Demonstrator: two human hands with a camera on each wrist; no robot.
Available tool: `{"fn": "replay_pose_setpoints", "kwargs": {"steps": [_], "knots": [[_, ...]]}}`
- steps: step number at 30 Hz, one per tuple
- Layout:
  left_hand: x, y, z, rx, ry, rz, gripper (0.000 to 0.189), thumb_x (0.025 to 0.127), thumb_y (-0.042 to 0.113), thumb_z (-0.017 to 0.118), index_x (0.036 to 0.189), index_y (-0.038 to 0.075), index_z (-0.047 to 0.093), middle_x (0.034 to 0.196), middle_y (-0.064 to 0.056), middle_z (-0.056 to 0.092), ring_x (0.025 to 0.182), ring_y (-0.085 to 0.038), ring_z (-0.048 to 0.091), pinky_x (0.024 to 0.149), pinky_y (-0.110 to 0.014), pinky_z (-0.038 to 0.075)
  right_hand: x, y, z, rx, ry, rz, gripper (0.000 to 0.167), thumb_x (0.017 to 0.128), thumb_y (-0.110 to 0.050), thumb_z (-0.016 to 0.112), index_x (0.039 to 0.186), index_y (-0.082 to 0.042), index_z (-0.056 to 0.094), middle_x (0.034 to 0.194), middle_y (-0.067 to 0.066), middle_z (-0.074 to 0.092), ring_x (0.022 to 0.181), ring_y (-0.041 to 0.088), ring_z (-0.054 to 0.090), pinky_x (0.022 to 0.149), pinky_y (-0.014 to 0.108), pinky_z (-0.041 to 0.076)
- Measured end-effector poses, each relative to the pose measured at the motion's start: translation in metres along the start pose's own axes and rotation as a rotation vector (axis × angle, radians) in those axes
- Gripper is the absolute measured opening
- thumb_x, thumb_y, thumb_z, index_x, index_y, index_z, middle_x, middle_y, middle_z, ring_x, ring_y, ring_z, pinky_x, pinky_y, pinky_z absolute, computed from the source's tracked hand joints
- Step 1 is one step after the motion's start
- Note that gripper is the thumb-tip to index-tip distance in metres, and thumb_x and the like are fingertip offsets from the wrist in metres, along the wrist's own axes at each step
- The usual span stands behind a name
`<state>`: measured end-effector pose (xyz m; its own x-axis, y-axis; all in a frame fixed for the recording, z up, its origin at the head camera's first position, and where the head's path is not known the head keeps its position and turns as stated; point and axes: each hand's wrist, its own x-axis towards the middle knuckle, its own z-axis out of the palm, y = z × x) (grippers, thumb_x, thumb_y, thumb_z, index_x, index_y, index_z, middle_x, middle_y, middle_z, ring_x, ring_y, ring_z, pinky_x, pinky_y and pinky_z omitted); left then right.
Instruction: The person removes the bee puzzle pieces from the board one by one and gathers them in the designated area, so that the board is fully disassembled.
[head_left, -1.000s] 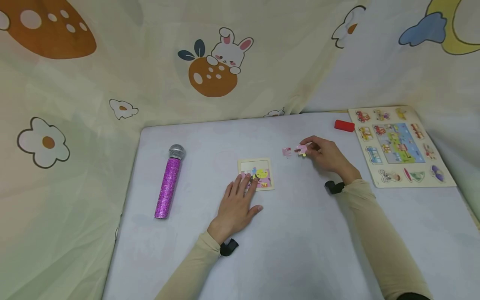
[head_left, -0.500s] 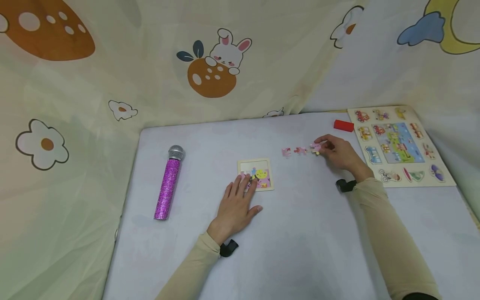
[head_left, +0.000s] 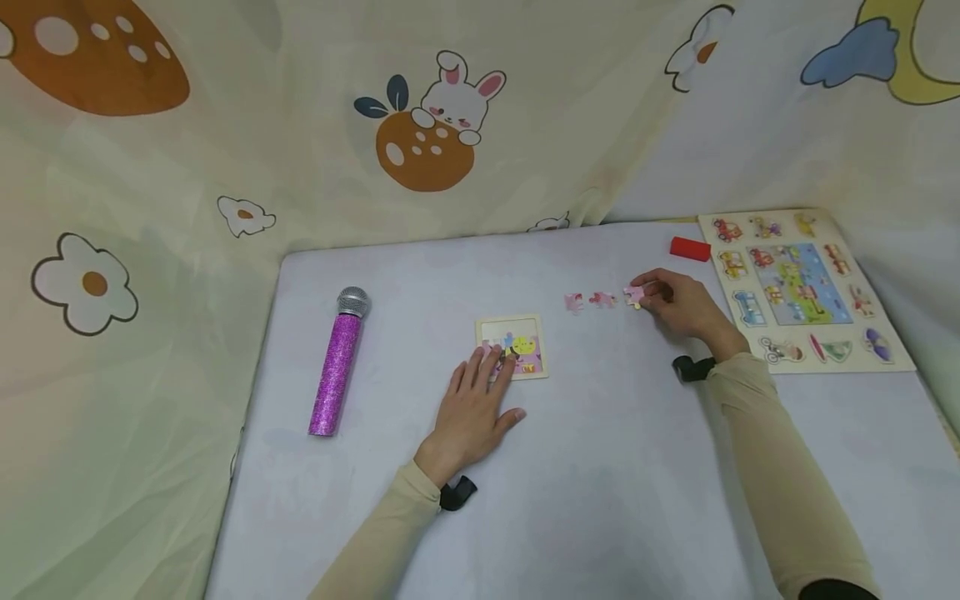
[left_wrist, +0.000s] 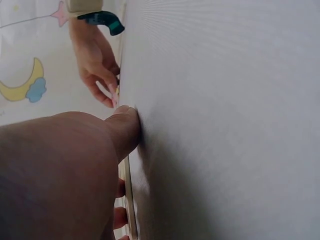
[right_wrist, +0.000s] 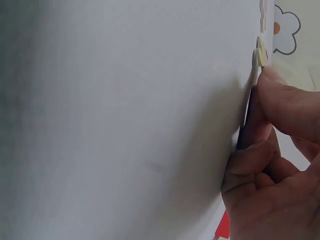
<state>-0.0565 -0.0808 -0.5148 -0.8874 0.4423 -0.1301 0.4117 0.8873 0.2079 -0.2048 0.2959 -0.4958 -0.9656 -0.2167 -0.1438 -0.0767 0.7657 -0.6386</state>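
The right hand (head_left: 678, 304) pinches a pink puzzle piece (head_left: 634, 294) in its fingertips, low on the table (head_left: 600, 467), toward the far right corner. The small puzzle frame (head_left: 512, 346) lies well to its left at mid-table; the left hand (head_left: 474, 406), fingers flat, presses the frame's near-left corner. Two loose pieces (head_left: 588, 301) lie between.

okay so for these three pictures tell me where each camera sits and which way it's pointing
Head: worn on the head, looks forward and down at the table; both hands and sleeves show.
Left wrist: low beside the left hand, looks along the table toward the right hand.
Right wrist: behind the right hand, looks along the table at the puzzle piece.
Shared: head and left wrist both show the right hand.
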Motion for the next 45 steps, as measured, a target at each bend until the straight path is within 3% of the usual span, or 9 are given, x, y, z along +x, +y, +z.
{"fn": "replay_pose_setpoints", "kwargs": {"steps": [4, 11, 17, 25, 37, 45], "knots": [[0.0, 0.0, 0.0, -0.004, 0.001, 0.003, 0.082, 0.107, 0.056, 0.053, 0.17, 0.014, 0.023, 0.177, -0.013, 0.018, 0.165, -0.037, 0.012, 0.131, -0.056, 0.02, 0.001, 0.002, -0.001, -0.004, -0.01, 0.003, 0.032, 0.104, -0.007, 0.064, 0.136, -0.008, 0.066, 0.115, 0.018, 0.064, 0.102, 0.031, 0.056, 0.084, 0.032, 0.046], [0.0, 0.0, 0.0, -0.012, -0.007, -0.003, 0.082, 0.107, 0.056, 0.053, 0.171, 0.014, 0.022, 0.177, -0.013, 0.018, 0.165, -0.036, 0.011, 0.132, -0.056, 0.019, 0.001, 0.002, -0.002, 0.01, -0.042, 0.028, 0.035, 0.104, -0.009, 0.064, 0.139, -0.011, 0.066, 0.119, 0.017, 0.063, 0.105, 0.03, 0.053, 0.087, 0.033, 0.046], [0.0, 0.0, -0.001, -0.014, -0.002, 0.002, 0.082, 0.107, 0.055, 0.054, 0.171, 0.014, 0.022, 0.177, -0.013, 0.018, 0.165, -0.037, 0.012, 0.132, -0.057, 0.019, 0.0, 0.003, -0.004, 0.026, -0.039, 0.033, 0.034, 0.104, -0.013, 0.065, 0.138, -0.011, 0.067, 0.119, 0.017, 0.064, 0.105, 0.029, 0.054, 0.083, 0.024, 0.045], [0.0, 0.0, 0.0, -0.001, 0.004, 0.005, 0.082, 0.108, 0.056, 0.052, 0.17, 0.013, 0.023, 0.177, -0.013, 0.019, 0.165, -0.036, 0.013, 0.131, -0.056, 0.02, 0.0, 0.001, -0.004, 0.031, -0.042, 0.043, 0.035, 0.104, -0.014, 0.066, 0.139, -0.01, 0.066, 0.119, 0.017, 0.064, 0.106, 0.029, 0.054, 0.084, 0.024, 0.045], [0.003, 0.01, -0.005, -0.03, 0.0, -0.026, 0.081, 0.107, 0.056, 0.052, 0.168, 0.007, 0.029, 0.176, -0.016, 0.021, 0.165, -0.038, 0.012, 0.131, -0.054, 0.023, 0.0, 0.003, -0.004, 0.04, -0.037, 0.034, 0.036, 0.104, -0.015, 0.067, 0.14, -0.01, 0.066, 0.118, 0.016, 0.064, 0.106, 0.029, 0.054, 0.082, 0.019, 0.043], [0.005, 0.022, -0.002, 0.032, 0.052, -0.038, 0.085, 0.106, 0.061, 0.051, 0.164, 0.002, 0.034, 0.172, -0.018, 0.032, 0.158, -0.036, 0.032, 0.125, -0.049, 0.035, -0.002, -0.002, 0.001, 0.049, 0.041, 0.019, 0.036, 0.103, -0.018, 0.07, 0.138, -0.008, 0.067, 0.115, 0.017, 0.067, 0.1, 0.027, 0.055, 0.078, 0.015, 0.042]]}}
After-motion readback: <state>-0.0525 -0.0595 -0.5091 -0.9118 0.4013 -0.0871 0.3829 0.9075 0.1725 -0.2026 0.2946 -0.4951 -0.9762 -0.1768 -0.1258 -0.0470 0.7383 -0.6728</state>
